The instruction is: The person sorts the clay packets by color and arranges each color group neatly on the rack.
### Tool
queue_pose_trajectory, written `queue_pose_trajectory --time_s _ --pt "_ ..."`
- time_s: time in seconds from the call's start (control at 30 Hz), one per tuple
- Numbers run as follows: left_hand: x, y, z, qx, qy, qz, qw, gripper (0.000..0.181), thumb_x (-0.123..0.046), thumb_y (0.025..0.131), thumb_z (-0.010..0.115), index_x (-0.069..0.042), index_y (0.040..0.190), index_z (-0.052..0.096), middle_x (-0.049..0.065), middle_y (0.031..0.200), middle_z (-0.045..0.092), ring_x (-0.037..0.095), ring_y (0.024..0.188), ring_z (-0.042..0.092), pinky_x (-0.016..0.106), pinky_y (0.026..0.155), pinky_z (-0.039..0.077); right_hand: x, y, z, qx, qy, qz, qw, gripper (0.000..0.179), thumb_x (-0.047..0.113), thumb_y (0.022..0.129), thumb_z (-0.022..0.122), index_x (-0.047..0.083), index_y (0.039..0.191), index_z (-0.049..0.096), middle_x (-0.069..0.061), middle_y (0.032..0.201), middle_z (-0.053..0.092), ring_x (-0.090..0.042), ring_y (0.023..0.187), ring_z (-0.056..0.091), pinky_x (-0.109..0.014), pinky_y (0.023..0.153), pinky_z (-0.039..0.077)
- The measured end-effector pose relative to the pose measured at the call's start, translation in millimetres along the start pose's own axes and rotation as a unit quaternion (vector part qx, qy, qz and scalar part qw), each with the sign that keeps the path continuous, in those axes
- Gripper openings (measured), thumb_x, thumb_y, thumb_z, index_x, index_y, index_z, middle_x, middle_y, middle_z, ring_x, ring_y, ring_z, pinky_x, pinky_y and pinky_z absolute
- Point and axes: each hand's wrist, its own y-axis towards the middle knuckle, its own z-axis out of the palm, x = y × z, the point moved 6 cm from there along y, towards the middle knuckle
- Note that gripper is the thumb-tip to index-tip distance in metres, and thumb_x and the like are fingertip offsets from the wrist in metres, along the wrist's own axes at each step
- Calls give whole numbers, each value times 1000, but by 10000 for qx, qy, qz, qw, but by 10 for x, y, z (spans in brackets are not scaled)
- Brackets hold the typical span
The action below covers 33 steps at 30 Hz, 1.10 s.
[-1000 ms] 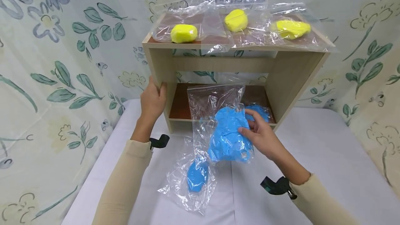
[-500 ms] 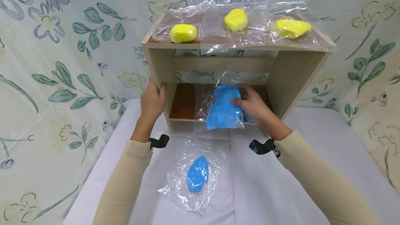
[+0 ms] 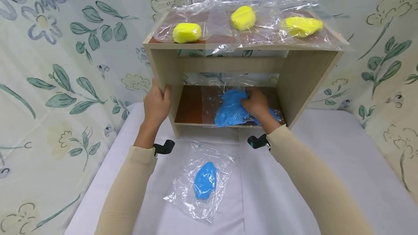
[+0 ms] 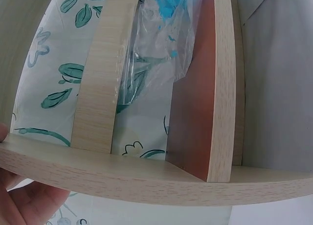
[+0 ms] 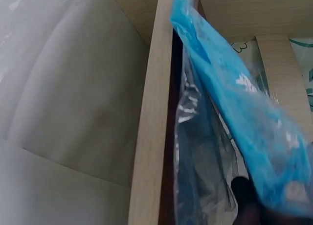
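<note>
My left hand [image 3: 156, 103] grips the left side panel of a small wooden shelf [image 3: 163, 70]; in the left wrist view thumb and fingers lie on opposite sides of the panel edge. My right hand [image 3: 257, 103] is inside the lower compartment and pinches a clear plastic bag of flattened blue clay-like material [image 3: 230, 108]. That bag, close up in the right wrist view as a tilted blue slab [image 5: 244, 107], is low over the brown lower board [image 3: 190, 108]. A second blue bagged piece [image 3: 275, 114] shows beside the right wrist, partly hidden.
On the shelf top lie bagged yellow lumps: one left [image 3: 187, 32], one middle [image 3: 243, 17], one right [image 3: 303, 27]. A bagged blue oval piece [image 3: 205, 180] lies on the white cloth [image 3: 277, 191] in front. Floral fabric [image 3: 81, 46] hangs behind.
My right hand has carried the blue bag forward from above the cloth into the lower compartment and lowered it. The left hand keeps its grip on the side panel.
</note>
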Motion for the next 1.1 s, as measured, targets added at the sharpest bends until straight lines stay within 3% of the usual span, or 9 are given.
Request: queue_pose_trajectory --time_s 0.27,0.47,0.63,0.77,0.93,1.0,1.1 --pt "11 3 13 56 24 15 10000 50 -35 102 42 -4 141 42 24 128 65 44 109 67 57 85 55 -28 -32 -5 -373 -270 347 9983 53 16 92 49 0 142 47 -24 141 55 -42 119 56 -55 101 46" --pt "22 10 10 42 35 -28 10000 49 -35 102 43 -5 141 42 24 129 65 44 108 67 57 84 56 -22 -50 73 -310 -435 74 9985 49 16 94 52 -7 136 48 -30 134 57 -44 113 58 -55 95 50" --pt "36 5 20 57 30 -40 10000 50 -36 102 42 -5 141 41 24 129 65 44 107 68 56 83 57 36 -80 112 -501 -369 -138 9980 47 18 95 55 -7 135 51 -30 133 56 -46 126 51 -58 107 42" --pt "57 -4 26 39 23 -57 10000 50 -36 102 42 -5 142 40 23 131 64 43 110 67 56 86 56 185 -180 91 -1045 -24 -796 9913 40 15 93 59 -6 127 58 -30 122 60 -45 125 49 -58 112 31" --pt "36 -11 28 33 -28 4 10000 51 -35 103 42 -6 144 40 23 132 63 43 111 67 56 87 56 353 -523 77 -1379 357 -1784 9736 29 9 88 62 -7 113 65 -30 117 63 -46 116 53 -59 106 35" --pt "24 -9 26 31 -31 38 10000 50 -35 103 42 -6 144 40 22 132 63 42 112 67 55 88 56 397 -742 105 -1559 437 -2252 9608 25 7 86 63 -5 108 67 -27 113 65 -44 111 56 -57 99 40" --pt "12 0 2 -13 -16 58 10000 50 -35 102 42 -5 142 42 23 130 64 43 110 67 56 87 56 436 -1107 222 -1795 471 -3095 9326 15 3 83 66 -1 96 70 -20 102 68 -38 99 58 -49 88 44"
